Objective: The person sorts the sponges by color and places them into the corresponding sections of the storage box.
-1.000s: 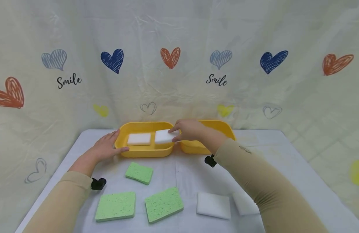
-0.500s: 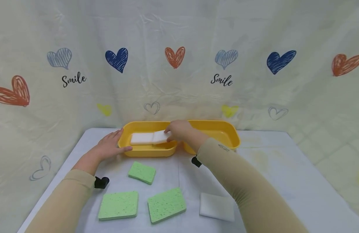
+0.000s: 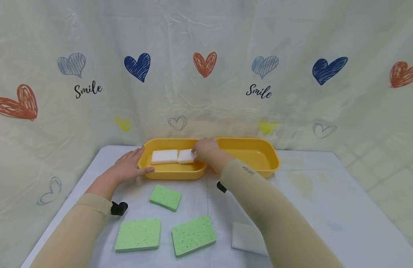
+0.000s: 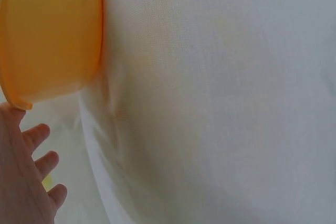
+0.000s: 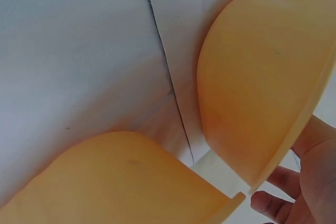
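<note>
While my spread left hand (image 3: 127, 166) is touching a yellow tray (image 3: 174, 175), my right hand (image 3: 207, 150) is pinching a white sponge (image 3: 185, 156) extending lengthwise to its left.

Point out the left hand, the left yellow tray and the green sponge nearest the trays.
Left hand (image 3: 127, 166): head view, back of hand.
Left yellow tray (image 3: 174, 175): head view, front wall.
Green sponge (image 3: 165, 197): head view, top face.

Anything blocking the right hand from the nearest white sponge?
Nothing visible: the right hand reaches over the rim of the left tray, its fingers at the right end of the white sponge.
</note>
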Motion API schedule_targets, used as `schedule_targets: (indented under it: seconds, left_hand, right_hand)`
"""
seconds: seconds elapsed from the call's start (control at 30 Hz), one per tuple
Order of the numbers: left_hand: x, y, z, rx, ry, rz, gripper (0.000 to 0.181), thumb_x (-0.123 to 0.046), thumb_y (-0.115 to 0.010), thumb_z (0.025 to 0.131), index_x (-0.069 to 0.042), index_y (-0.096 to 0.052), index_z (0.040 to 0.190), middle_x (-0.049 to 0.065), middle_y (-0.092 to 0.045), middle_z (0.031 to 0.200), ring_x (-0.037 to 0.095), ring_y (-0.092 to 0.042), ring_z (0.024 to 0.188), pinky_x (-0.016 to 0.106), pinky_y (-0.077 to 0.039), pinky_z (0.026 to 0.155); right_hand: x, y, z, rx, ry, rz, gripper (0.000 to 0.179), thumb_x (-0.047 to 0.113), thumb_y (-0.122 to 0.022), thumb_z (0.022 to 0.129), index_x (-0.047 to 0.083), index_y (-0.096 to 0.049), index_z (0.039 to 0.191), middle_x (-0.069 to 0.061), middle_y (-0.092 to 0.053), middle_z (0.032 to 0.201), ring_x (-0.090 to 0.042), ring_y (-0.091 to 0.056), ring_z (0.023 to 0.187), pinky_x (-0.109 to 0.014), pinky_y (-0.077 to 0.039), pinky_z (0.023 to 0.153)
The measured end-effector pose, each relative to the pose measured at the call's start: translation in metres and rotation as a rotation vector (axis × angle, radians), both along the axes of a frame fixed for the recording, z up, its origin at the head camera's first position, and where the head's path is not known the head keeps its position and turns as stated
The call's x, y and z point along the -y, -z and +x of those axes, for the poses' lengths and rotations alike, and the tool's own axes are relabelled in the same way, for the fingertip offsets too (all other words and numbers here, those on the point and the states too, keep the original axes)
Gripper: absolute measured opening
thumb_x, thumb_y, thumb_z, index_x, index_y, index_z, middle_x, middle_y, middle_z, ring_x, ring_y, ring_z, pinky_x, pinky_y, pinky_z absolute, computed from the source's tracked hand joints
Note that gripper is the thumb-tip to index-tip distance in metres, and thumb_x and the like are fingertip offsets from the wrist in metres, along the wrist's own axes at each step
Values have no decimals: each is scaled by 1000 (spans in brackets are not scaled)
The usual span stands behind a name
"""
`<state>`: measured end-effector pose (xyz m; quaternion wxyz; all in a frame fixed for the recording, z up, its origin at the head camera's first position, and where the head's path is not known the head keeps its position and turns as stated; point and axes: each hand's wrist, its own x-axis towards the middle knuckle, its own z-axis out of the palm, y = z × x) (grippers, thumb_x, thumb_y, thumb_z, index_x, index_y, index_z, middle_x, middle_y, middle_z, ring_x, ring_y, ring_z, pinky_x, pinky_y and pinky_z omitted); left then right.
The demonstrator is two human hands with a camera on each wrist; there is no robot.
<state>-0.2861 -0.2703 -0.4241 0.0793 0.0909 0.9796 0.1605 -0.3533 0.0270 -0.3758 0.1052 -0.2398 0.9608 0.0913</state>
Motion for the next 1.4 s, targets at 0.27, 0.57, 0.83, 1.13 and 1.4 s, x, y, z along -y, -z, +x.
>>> schedule_targets:
  seconds: [0.27, 0.57, 0.83, 1.13, 1.4]
  left_hand:
    - [-7, -2, -3, -7, 12, -20, 117, -81, -48, 83, -3, -2, 159, 24, -11, 163, 48, -11, 146, 66, -12, 115]
    - [-5, 3, -3, 3, 23, -7, 116, -78, -49, 85, -2, -2, 158, 25, -11, 162, 49, -10, 146, 66, -11, 115]
    - [-1, 5, 2, -2, 22, -5, 115, -77, -50, 86, 1, -4, 158, 27, -13, 161, 51, -12, 144, 67, -13, 114]
    - [1, 5, 5, 5, 20, -4, 115, -78, -49, 86, 1, -4, 158, 28, -12, 161, 52, -11, 144, 68, -12, 114]
    - [-2, -2, 3, 6, 24, -6, 117, -78, -49, 85, 2, -3, 157, 30, -11, 160, 53, -10, 144, 68, -11, 113]
  right_hand:
    - [-5, 2, 1, -47, 3, 26, 44, 44, -73, 89, 34, -66, 131, 1, -60, 126, -23, -51, 109, -42, -41, 103]
    - [-15, -1, 7, -40, 11, -61, 52, 48, -73, 88, 34, -62, 136, -1, -57, 125, -25, -51, 112, -44, -41, 101]
    - [-28, -14, 20, -21, 40, -222, 54, 46, -74, 88, 32, -61, 138, -5, -57, 129, -28, -53, 114, -43, -43, 102]
    - [-63, -32, 43, -71, 20, -298, 54, 45, -76, 86, 29, -63, 136, -7, -61, 122, -25, -57, 106, -40, -49, 92]
    - [-102, -36, 70, -87, 21, -286, 57, 45, -78, 84, 28, -63, 136, -9, -60, 130, -28, -56, 116, -44, -47, 100]
